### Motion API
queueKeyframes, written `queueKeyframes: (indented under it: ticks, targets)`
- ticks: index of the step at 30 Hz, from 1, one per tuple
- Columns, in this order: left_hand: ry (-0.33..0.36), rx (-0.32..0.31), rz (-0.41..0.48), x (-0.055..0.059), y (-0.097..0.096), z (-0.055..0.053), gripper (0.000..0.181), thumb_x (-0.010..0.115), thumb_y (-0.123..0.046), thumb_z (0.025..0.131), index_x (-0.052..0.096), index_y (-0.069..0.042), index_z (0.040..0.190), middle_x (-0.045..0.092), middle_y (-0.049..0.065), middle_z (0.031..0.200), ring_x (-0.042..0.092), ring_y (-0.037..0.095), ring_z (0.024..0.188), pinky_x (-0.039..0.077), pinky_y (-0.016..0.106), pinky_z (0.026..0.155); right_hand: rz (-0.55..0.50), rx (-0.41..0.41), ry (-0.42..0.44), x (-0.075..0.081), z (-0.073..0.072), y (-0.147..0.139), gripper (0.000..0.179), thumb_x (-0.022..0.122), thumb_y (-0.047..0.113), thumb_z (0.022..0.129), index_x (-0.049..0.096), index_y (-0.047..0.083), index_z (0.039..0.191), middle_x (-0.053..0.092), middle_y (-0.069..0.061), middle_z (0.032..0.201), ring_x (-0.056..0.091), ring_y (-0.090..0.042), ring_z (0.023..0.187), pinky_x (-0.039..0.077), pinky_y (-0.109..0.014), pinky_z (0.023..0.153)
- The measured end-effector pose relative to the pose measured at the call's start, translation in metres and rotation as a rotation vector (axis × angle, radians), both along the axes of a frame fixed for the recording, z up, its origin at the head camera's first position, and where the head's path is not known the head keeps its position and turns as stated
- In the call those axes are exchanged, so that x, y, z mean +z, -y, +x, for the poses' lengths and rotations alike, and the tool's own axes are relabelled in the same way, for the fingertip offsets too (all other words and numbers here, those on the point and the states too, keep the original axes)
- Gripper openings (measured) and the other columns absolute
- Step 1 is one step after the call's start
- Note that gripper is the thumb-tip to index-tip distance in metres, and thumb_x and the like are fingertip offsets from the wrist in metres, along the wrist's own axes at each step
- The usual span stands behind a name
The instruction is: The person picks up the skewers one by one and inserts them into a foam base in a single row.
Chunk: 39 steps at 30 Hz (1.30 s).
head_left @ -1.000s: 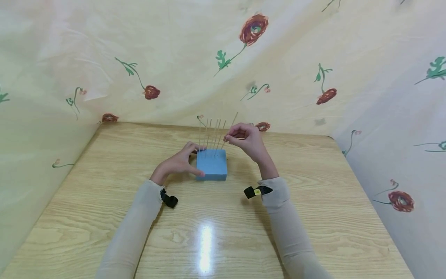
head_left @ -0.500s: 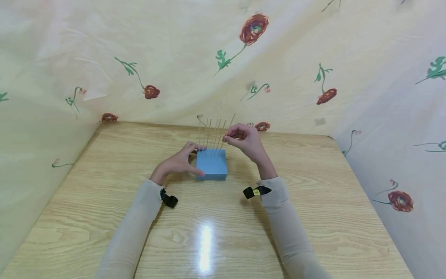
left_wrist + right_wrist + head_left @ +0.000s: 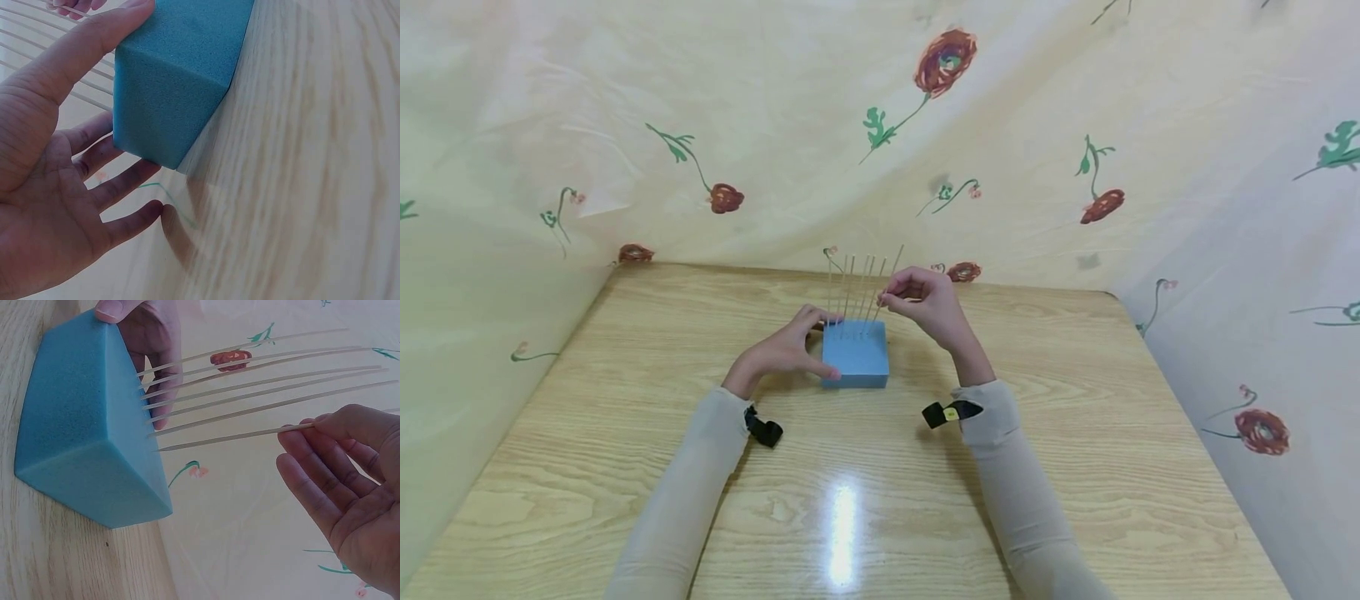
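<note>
A blue foam block [image 3: 856,357] sits on the table, thin wooden skewers [image 3: 187,427] rising in a row from its top near the back edge. My left hand [image 3: 781,348] holds the block from the left, thumb on the front and fingers at the back. In the right wrist view my right hand [image 3: 350,475] pinches one more skewer [image 3: 237,437] between thumb and fingers, at the right end of the row. Its lower end meets the block's top; how deep it goes I cannot tell. It leans further right than the others.
The wood-grain table [image 3: 1075,467] extends around the block on every side. A cream cloth with printed flowers [image 3: 790,125] hangs behind it and along both sides. Black straps [image 3: 764,428] are on both wrists over the pale sleeves.
The pinched skewer has swung slightly left and become more upright, as my right hand shifted a little left. My left hand and the block have stayed put.
</note>
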<state>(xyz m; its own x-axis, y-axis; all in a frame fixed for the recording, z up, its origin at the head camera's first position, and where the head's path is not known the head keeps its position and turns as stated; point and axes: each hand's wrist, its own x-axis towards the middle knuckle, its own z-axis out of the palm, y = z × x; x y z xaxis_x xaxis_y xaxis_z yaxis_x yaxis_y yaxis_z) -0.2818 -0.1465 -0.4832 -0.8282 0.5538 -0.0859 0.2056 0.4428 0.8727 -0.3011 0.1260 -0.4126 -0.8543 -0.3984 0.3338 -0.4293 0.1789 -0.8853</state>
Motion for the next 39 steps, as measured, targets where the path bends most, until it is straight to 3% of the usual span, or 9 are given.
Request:
queueKeyframes:
  ticks: [7, 25, 33, 39]
  targets:
    - [-0.004, -0.001, -0.001, -0.0005, 0.0001, 0.0002, 0.089, 0.091, -0.029, 0.077, 0.042, -0.018, 0.151, 0.031, 0.01, 0.149, 0.032, 0.033, 0.143, 0.032, 0.057, 0.118, 0.007, -0.002, -0.014, -0.001, -0.0005, -0.001, 0.019, 0.076, 0.01, 0.092, 0.07, -0.006, 0.098, 0.074, -0.024, 0.096, 0.073, -0.012, 0.079, 0.06, -0.026, 0.074]
    - [0.008, 0.006, -0.005, -0.0014, 0.0002, -0.0011, 0.089, 0.092, -0.029, 0.077, 0.042, -0.021, 0.15, 0.032, 0.008, 0.149, 0.032, 0.03, 0.143, 0.032, 0.055, 0.118, 0.039, -0.005, -0.022, 0.0012, 0.0006, 0.0017, 0.01, 0.073, 0.003, 0.092, 0.07, -0.005, 0.097, 0.073, -0.024, 0.094, 0.071, -0.012, 0.079, 0.059, -0.025, 0.073]
    - [0.01, 0.0, 0.0, -0.0007, 0.0008, -0.0023, 0.09, 0.092, -0.03, 0.077, 0.042, -0.02, 0.151, 0.032, 0.008, 0.148, 0.032, 0.031, 0.143, 0.032, 0.056, 0.118, 0.063, -0.021, -0.021, 0.0017, 0.0005, 0.0032, 0.008, 0.074, 0.005, 0.092, 0.071, -0.001, 0.096, 0.074, -0.021, 0.094, 0.072, -0.026, 0.082, 0.058, -0.024, 0.072]
    - [0.013, 0.001, 0.0, -0.0018, 0.0014, -0.0034, 0.089, 0.092, -0.029, 0.077, 0.042, -0.021, 0.15, 0.032, 0.007, 0.147, 0.032, 0.03, 0.143, 0.031, 0.055, 0.119, 0.069, -0.019, 0.003, 0.0036, 0.0012, 0.0044, 0.01, 0.072, 0.0, 0.093, 0.07, -0.006, 0.1, 0.073, -0.025, 0.098, 0.071, -0.015, 0.081, 0.057, -0.021, 0.073]
